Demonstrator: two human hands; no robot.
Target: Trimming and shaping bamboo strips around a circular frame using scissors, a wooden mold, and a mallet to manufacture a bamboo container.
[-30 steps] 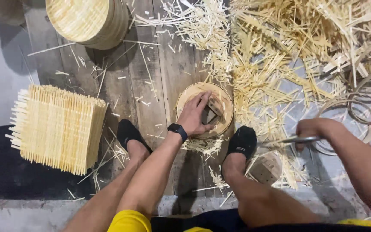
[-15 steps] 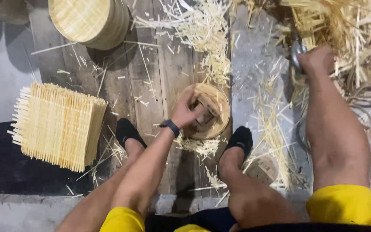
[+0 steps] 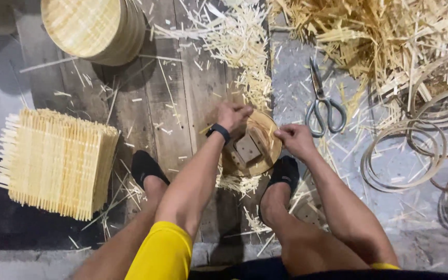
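The round disc [image 3: 255, 148] under the hands is pale matt wood with a darker wooden block on it. The floor planks [image 3: 182, 103] are rough, weathered grey wood. To the right, the scissors [image 3: 322, 101] are dull grey metal, and the far heap of bamboo strips [image 3: 390, 31] looks dry, pale and splintery.

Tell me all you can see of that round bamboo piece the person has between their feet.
The round bamboo piece is a pale tan, shallow disc with a raised rim, lying flat on the dark wooden floorboards between two black-socked feet. A small square wooden block sits inside it. The left hand grips its far rim, the right hand its right edge. Bamboo trimmings lie against its near side. Whether it is woven cannot be told.
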